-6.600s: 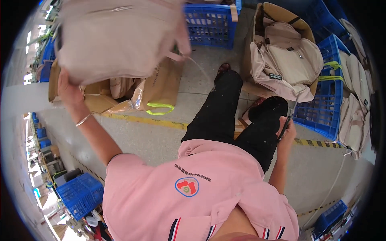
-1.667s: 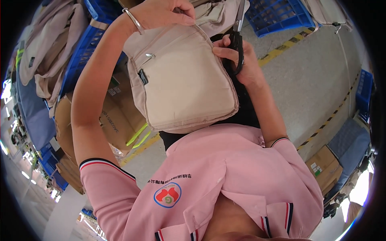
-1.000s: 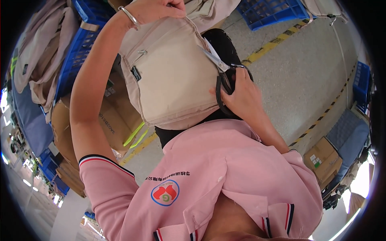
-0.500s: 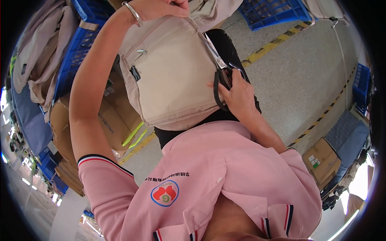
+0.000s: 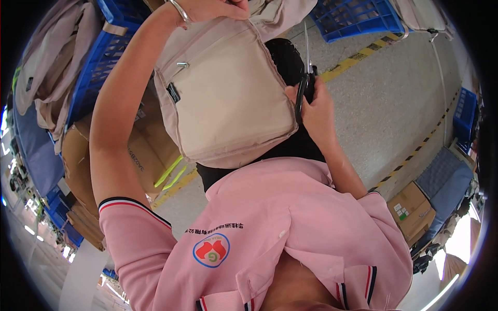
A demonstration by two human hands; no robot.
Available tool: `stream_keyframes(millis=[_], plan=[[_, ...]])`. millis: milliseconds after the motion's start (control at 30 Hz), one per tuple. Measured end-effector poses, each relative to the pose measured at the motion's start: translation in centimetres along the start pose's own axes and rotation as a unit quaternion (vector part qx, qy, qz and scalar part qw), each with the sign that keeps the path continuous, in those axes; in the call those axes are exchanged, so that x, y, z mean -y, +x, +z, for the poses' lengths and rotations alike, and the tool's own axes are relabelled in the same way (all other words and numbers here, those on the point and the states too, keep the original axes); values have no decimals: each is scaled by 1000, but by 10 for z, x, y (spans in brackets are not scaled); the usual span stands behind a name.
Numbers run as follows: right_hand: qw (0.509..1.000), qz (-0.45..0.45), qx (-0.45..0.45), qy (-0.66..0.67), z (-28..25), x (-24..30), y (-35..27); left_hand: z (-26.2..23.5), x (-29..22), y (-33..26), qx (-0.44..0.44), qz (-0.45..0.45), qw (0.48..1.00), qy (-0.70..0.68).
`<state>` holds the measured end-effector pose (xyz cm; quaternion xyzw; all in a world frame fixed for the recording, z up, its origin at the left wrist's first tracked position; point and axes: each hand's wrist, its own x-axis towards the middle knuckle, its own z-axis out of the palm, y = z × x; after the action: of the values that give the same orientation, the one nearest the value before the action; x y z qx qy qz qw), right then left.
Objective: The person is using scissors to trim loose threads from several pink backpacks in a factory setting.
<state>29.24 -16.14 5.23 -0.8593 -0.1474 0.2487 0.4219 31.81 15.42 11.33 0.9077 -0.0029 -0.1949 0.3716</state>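
A beige fabric bag (image 5: 233,98) lies across my lap, with a small metal zip pull and a dark tag along its left side. My left hand (image 5: 215,9) is at the bag's far edge, fingers pinched on the fabric seam; its top is cut off by the frame. In my right hand (image 5: 317,111) are scissors (image 5: 308,78) with black handles, held just right of the bag. Their blades point away from me, apart from the fabric, and look nearly closed.
Blue plastic crates stand at the left (image 5: 96,78) and far right (image 5: 358,20), with beige fabric pieces (image 5: 57,67) over the left one. A cardboard box (image 5: 140,140) sits left of my legs. Yellow tape (image 5: 358,54) marks the floor; more cartons (image 5: 410,207) lie at right.
The scissors have moved right, off the bag's right edge, and turned so their blades point more straight away from me. My left hand stays at the far seam, shifted slightly right.
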Motion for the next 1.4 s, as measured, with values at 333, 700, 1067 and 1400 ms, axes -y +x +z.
stream_keyframes(millis=[333,700,1067,1400], plan=[[955,16,127,269,18,-1,59,54,41,-4,-283,308,908,21],[861,69,160,477,22,-20,63,194,21,-149,-533,-196,795,-215],[900,-53,137,409,3,31,49,147,-76,-87,-466,45,882,-64],[924,-190,171,286,-21,82,27,13,-58,-88,-61,143,982,110]])
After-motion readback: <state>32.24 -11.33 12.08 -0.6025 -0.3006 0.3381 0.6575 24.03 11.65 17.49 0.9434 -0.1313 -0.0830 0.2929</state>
